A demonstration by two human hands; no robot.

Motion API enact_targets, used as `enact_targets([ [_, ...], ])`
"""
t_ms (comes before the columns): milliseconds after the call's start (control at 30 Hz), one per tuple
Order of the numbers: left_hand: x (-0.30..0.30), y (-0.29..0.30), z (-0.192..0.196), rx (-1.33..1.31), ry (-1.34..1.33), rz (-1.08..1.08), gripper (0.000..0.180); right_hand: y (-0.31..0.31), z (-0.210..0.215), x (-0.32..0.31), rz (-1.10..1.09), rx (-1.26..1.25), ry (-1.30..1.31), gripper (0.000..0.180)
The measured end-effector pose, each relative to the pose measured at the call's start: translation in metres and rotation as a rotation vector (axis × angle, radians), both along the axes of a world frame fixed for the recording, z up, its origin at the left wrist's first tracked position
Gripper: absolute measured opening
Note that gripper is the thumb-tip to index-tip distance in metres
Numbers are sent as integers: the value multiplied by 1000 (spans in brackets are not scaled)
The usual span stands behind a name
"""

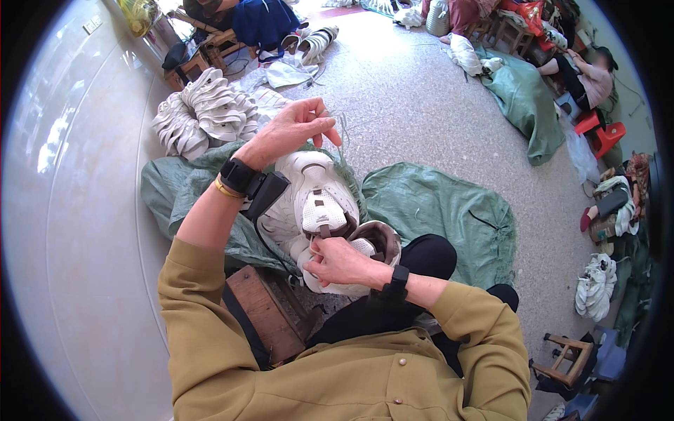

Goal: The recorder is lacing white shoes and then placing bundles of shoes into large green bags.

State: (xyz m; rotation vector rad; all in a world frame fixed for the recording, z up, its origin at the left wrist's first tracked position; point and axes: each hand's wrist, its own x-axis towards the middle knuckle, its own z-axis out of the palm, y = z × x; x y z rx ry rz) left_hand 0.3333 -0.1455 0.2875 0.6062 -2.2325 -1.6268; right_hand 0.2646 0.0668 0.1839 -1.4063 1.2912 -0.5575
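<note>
A white shoe upper with brown lining point(382, 238) rests by my knee. My right hand point(344, 263) is closed over its front, the fingertips pinching at the lacing area; the exact spot is partly hidden. My left hand point(302, 126) is raised farther away, thumb and fingers drawn together in a pinch. Whatever it holds is too fine to make out. Beneath it, another white shoe upper with a mesh tongue point(326, 207) lies on a pile of similar pieces point(281, 210) in an open green woven sack point(179, 186).
At left, bundled white pieces point(207, 112) lie by the tiled wall point(91, 210). A wooden box point(263, 312) stands beside me. Another green sack point(442, 217) spreads out on the right. People sit farther off, one near a red stool point(607, 133). A wooden stool point(565, 358) is at lower right.
</note>
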Motion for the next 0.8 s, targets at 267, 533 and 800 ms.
enact_targets([
  [267, 11, -54, -51, -55, -77, 218, 17, -6, -6, -20, -207, -326, 168, 28],
  [533, 29, -85, -75, 265, 37, 365, 19, 9, 6, -27, -281, -507, 413, 19],
  [800, 47, -102, -78, 82, -106, 459, 15, 18, 66, -44, -423, -630, 242, 19],
])
